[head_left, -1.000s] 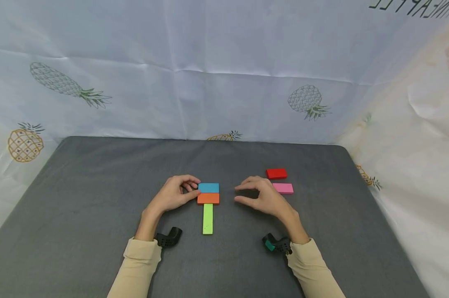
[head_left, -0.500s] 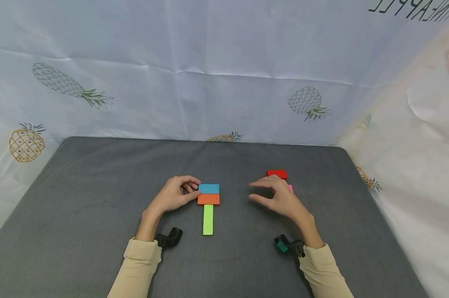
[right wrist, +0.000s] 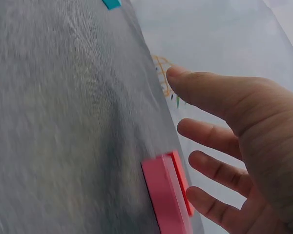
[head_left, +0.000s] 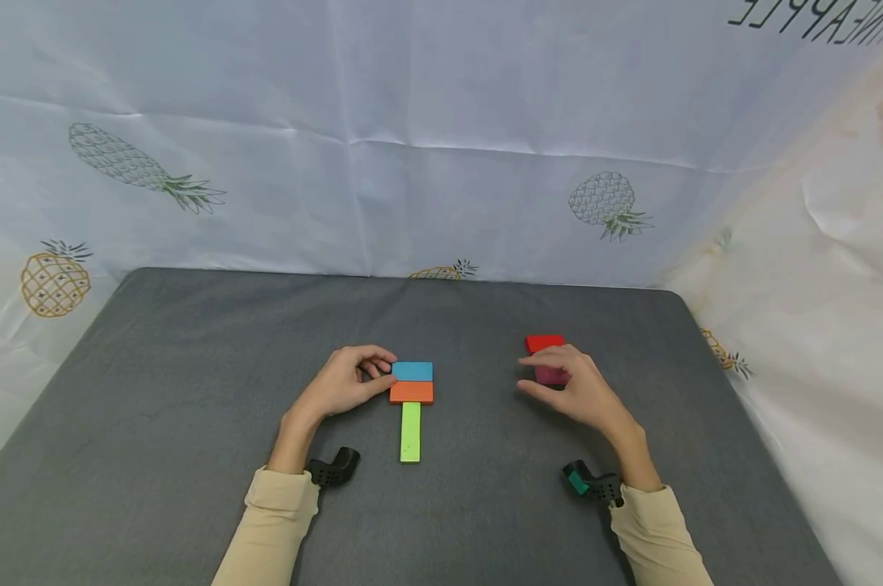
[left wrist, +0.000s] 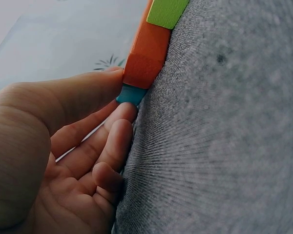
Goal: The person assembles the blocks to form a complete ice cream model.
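In the head view I'm watching the right hand [head_left: 582,389] drawing away from the joined blocks; over the last second it has been shifting toward its own side, and it is now hanging over the pink block [head_left: 551,376], partly covering it, with the red block [head_left: 544,342] lying just beyond. The left hand [head_left: 342,381] is keeping its place at the left end of the blue block [head_left: 412,371] and orange block [head_left: 412,393], which are lying long side to long side on the gray tabletop [head_left: 478,505]. The green block [head_left: 410,431] is running nearward from the orange one's middle. I'm judging that the work is now turning on the loose pair.

In the left wrist view the thumb is touching the block ends, the index finger is reaching behind the blue one, and the others are curling loosely; I'm not able to tell whether anything is being pinched.

In the right wrist view the thumb is standing well apart from the spread fingers, which are holding nothing; I'm not making out any contact with the pink block.
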`<action>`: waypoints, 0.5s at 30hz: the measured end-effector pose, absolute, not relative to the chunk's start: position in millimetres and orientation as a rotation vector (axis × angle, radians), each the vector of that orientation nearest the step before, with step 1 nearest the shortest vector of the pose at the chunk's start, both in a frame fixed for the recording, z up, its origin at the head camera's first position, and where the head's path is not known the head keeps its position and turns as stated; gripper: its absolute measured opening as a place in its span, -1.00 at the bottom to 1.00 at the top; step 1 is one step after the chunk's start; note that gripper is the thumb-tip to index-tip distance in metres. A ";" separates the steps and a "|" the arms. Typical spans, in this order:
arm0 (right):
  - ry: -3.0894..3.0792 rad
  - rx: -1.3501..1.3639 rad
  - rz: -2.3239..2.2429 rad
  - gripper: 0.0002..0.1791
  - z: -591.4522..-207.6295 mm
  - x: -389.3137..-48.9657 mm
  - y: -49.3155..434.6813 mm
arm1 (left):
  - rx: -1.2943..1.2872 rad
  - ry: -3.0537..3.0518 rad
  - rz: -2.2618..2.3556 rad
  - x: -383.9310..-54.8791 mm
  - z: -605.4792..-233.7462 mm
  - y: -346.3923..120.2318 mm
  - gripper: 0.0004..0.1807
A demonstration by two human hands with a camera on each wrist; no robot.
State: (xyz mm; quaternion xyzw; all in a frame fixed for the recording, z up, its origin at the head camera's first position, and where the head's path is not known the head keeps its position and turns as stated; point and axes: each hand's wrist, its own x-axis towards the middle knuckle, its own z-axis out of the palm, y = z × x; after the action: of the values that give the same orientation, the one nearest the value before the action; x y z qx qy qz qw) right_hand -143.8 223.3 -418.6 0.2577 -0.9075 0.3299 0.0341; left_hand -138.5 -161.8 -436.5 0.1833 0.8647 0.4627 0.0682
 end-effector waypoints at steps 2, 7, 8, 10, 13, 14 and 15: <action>-2.792 0.779 1.004 -0.62 -419.9 -144.9 228.8 | 0.548 2.604 1.392 -138.4 -436.6 -161.9 -0.69; -2.835 0.708 0.930 -0.57 -421.6 -145.7 241.4 | 0.552 2.602 1.396 -138.9 -436.5 -162.2 -0.69; -2.845 0.695 0.916 -0.56 -421.9 -145.5 243.7 | 0.554 2.602 1.398 -139.0 -436.4 -162.2 -0.69; -2.860 0.677 0.892 -0.54 -422.7 -145.1 248.0 | 0.557 2.601 1.399 -139.1 -436.2 -162.2 -0.69; -2.867 0.672 0.888 -0.55 -424.3 -144.9 253.7 | 0.559 2.600 1.401 -139.1 -435.9 -161.9 -0.69; -2.867 0.673 0.891 -0.55 -425.0 -145.0 255.5 | 0.559 2.600 1.401 -139.1 -435.9 -161.9 -0.69; -2.866 0.677 0.887 -0.55 -425.5 -144.9 257.3 | 0.559 2.600 1.401 -139.0 -435.9 -161.8 -0.70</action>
State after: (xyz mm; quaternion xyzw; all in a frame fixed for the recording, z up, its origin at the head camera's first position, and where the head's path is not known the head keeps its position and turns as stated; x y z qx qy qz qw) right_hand -144.9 257.3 -425.5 0.2200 -0.9313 0.2884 0.0329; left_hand -139.0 -161.8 -435.9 0.1857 0.8630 0.4649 0.0678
